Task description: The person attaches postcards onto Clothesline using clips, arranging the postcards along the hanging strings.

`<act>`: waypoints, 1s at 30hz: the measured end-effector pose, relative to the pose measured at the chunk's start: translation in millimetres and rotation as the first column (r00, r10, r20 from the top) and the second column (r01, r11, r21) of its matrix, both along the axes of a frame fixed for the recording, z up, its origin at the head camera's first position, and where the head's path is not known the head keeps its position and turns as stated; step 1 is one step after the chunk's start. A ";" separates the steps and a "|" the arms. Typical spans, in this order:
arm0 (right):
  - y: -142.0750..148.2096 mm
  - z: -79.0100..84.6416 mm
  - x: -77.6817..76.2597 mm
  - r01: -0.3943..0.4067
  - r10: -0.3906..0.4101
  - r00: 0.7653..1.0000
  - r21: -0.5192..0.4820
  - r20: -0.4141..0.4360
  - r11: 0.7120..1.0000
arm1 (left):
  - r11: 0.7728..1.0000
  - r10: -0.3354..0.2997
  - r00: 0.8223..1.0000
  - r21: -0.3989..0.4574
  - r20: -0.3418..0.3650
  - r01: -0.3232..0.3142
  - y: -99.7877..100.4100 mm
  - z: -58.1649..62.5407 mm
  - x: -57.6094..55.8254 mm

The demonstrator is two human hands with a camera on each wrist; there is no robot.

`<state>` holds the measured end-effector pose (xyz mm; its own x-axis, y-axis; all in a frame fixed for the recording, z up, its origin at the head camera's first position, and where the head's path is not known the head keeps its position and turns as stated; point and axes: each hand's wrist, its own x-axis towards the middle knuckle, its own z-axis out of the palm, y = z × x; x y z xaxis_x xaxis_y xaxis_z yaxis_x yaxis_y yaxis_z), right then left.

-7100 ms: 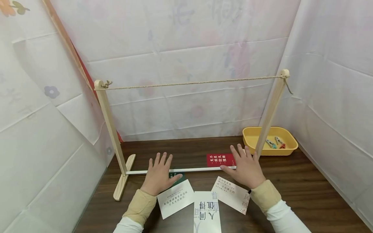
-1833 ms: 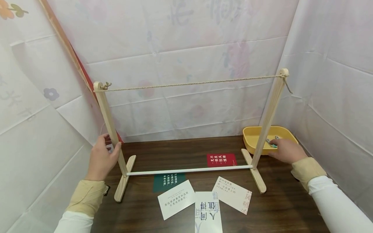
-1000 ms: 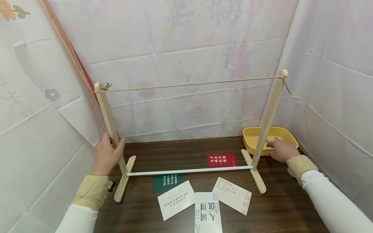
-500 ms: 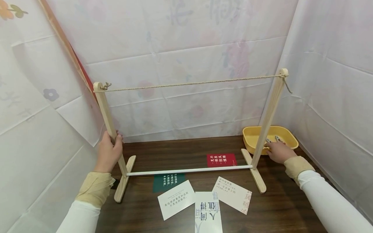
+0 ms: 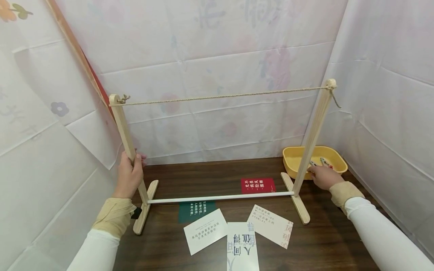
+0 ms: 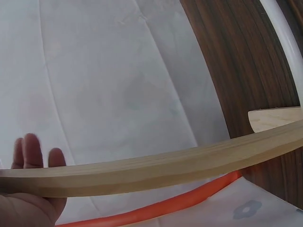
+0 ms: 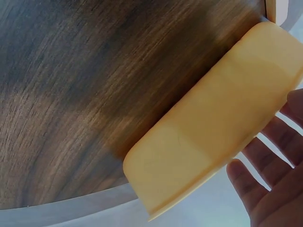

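Note:
My left hand (image 5: pixel 129 177) holds the left wooden post (image 5: pixel 123 128) of a stand, with the thumb in front and the fingers behind. In the left wrist view the post runs between the palm and the fingers (image 6: pixel 33 151). My right hand (image 5: pixel 326 177) reaches over the front rim of a yellow tray (image 5: pixel 292 167), where small clips (image 5: pixel 324 162) lie. Seen from the right wrist, its fingers (image 7: pixel 246 182) overlap the tray's rim; whether they pinch a clip I cannot tell. A twine line (image 5: pixel 217 96) is tied between the two post tops.
A white rod (image 5: pixel 220 197) joins the posts low down. Near it lie a red card (image 5: pixel 257 185) and a green card (image 5: pixel 190 213). Three pale cards, among them a white card (image 5: pixel 242 244), lie nearer on the dark wooden table (image 5: pixel 162 244). White cloth walls surround it.
Both hands were over the table earlier; the left went to the left post and wrapped round it, the right to the tray. Lately the right hand has shifted slightly left at the rim.

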<state>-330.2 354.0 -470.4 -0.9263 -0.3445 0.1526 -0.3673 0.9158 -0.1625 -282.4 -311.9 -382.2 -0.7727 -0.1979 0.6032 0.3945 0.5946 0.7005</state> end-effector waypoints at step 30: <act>-2.4 3.3 0.6 0.041 -0.044 0.998 0.065 0.035 0.997 | 1.000 -0.005 1.000 0.004 -0.025 0.005 -1.0 -3.0 -5.6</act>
<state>-329.5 351.6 -467.1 -0.9448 -0.3128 0.0972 -0.3229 0.9393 -0.1157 -288.0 -312.9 -385.1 -0.7582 -0.1966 0.6217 0.4151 0.5898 0.6927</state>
